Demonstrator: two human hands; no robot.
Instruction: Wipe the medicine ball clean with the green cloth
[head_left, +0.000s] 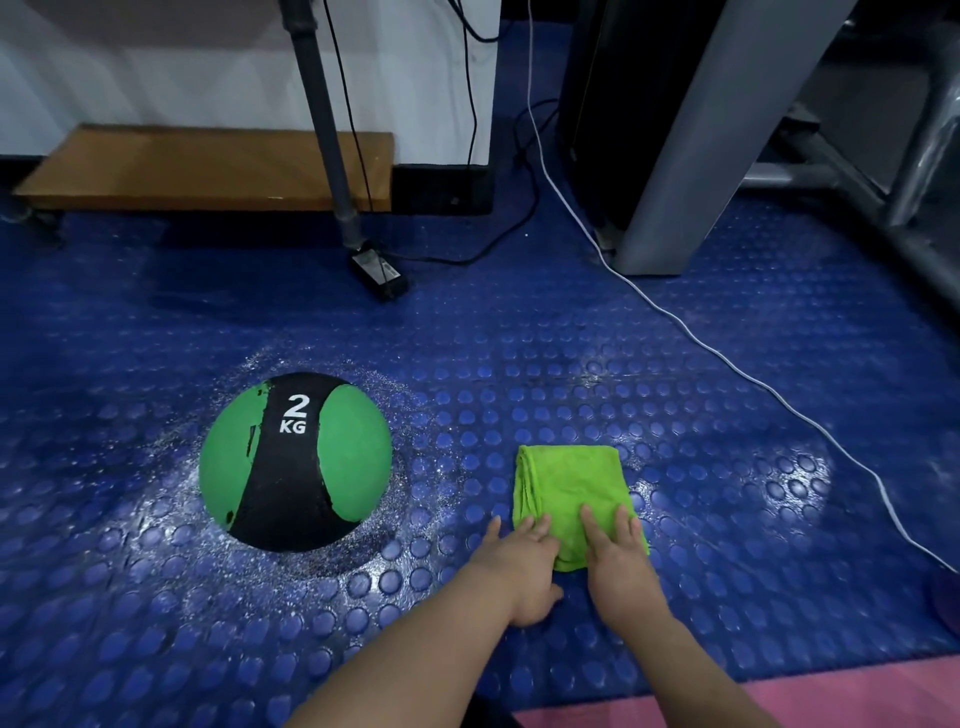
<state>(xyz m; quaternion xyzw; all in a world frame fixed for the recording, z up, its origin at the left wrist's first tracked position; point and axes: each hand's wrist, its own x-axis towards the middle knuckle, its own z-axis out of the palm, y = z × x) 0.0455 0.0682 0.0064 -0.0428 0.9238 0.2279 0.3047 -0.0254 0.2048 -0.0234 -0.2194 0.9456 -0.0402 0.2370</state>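
Note:
A green and black medicine ball (296, 462) marked "2 KG" sits on the blue studded floor mat at the left, with wet speckles around it. To its right lies a folded green cloth (569, 486), flat on the mat. My left hand (519, 566) lies with straight fingers on the cloth's near left edge. My right hand (618, 556) rests flat on the cloth's near right part, fingers pointing away from me. Neither hand touches the ball.
A white cable (691, 332) runs across the mat at the right. A black power adapter (379, 273) and a grey pole (327, 130) stand behind the ball. A low wooden board (208, 166) and grey machine frame (691, 156) line the back. A pink mat edge (831, 701) lies near right.

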